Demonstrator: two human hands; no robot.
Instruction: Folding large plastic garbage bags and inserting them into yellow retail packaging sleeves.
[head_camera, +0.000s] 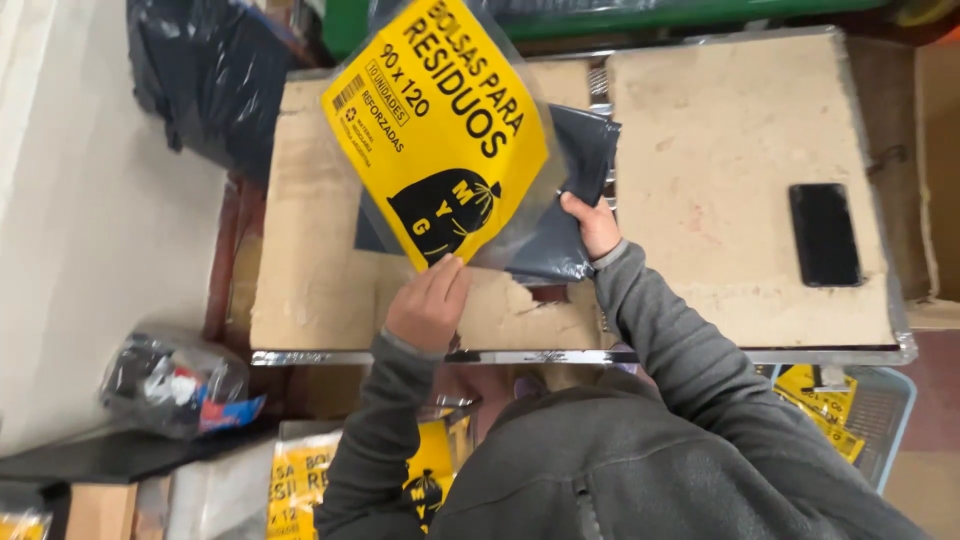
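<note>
Yellow-labelled clear packaging (440, 125) is being gripped at its lower corner by the left hand (428, 303), above a worn brown worktop (730, 150). Folded dark plastic bags (570, 190), partly tucked inside that packaging, are being clasped at their lower right edge by the right hand (592, 225). A black phone (824, 234) is lying on the worktop, well apart to the right.

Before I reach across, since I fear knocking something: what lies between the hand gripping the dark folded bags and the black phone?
In the head view, only bare worn tabletop lies between the right hand and the phone.
</note>
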